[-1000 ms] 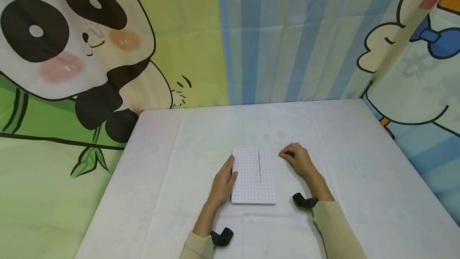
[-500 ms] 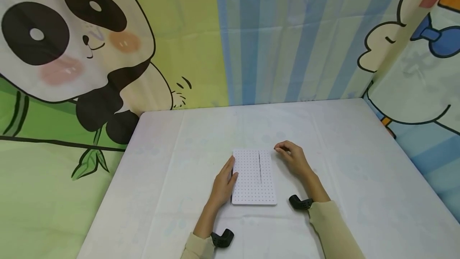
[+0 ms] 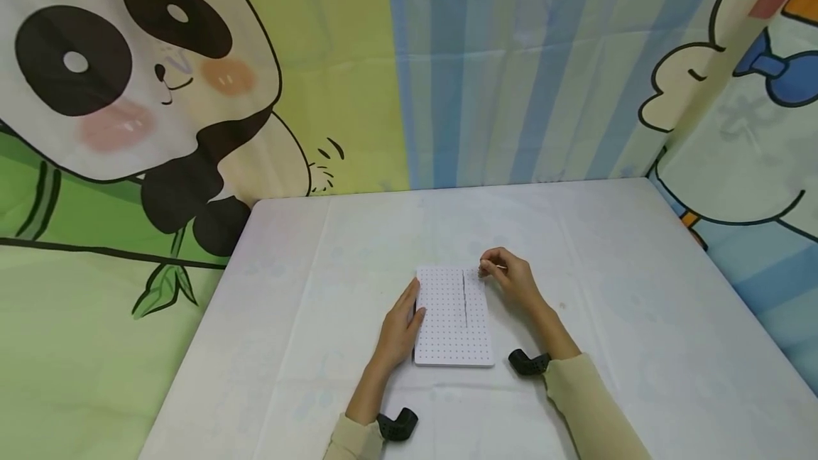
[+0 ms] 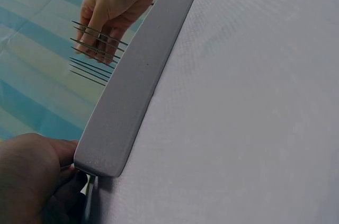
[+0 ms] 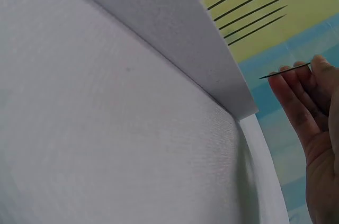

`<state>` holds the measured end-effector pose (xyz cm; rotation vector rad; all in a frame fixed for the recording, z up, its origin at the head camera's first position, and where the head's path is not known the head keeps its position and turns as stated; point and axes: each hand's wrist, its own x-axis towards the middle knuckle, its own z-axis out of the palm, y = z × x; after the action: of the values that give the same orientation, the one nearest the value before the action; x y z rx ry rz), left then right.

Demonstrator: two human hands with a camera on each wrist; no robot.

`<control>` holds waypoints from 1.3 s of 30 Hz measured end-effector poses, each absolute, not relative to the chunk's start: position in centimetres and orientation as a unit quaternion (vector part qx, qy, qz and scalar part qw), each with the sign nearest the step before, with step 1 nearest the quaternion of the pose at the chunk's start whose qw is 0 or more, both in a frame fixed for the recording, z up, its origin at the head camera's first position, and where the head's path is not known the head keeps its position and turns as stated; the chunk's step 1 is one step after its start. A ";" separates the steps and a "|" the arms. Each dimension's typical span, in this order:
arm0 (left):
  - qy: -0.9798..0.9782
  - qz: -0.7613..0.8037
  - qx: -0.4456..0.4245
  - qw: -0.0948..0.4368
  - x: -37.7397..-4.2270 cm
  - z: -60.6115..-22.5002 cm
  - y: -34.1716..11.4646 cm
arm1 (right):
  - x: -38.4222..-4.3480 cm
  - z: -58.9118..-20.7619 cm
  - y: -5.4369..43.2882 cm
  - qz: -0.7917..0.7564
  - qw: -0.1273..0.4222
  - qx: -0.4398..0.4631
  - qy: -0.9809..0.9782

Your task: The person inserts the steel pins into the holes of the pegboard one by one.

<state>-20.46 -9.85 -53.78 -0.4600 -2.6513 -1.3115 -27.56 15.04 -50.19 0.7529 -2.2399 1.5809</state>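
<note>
A white pegboard [image 3: 441, 353] with a grid of small holes lies on the table before me. Several thin dark needles [image 3: 465, 300] stand upright in one row right of its middle. My left hand [image 3: 396, 336] rests along the board's left edge, its fingers fairly straight and the thumb against the board. Between thumb and fingertips, my right hand [image 3: 511, 281] pinches a single needle [image 5: 286, 71], held over the board's far right corner. In the right wrist view this needle is apart from the board, its tip pointing past the fingertips. The left hand's fingers are partly hidden in the left wrist view.
A white cloth covers the table [image 3: 319, 268] around the board. Behind it hangs a curtain [image 3: 345, 91] with a panda, stripes and a cartoon figure. A black camera mount sits at each wrist, close above the table.
My right hand has moved left, from beside the board to its far right corner, carrying the needle. The left hand and board stay in place, with the view shifting slightly.
</note>
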 end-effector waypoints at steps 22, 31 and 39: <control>-0.886 -0.430 -0.156 0.079 -20.5 -53.9 -9.7 | -26.5 -48.1 12.7 0.505 0.164 0.310 -0.789; -0.888 -0.427 -0.151 0.077 -20.5 -53.9 -9.7 | -27.5 -50.1 12.7 0.499 0.163 0.312 -0.791; -0.887 -0.427 -0.154 0.083 -20.5 -53.8 -9.8 | -28.8 -51.8 13.0 0.492 0.160 0.318 -0.794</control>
<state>-20.50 -9.75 -53.85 -0.4595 -2.6498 -1.2746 -28.80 13.05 -51.84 0.9089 -2.2685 1.4069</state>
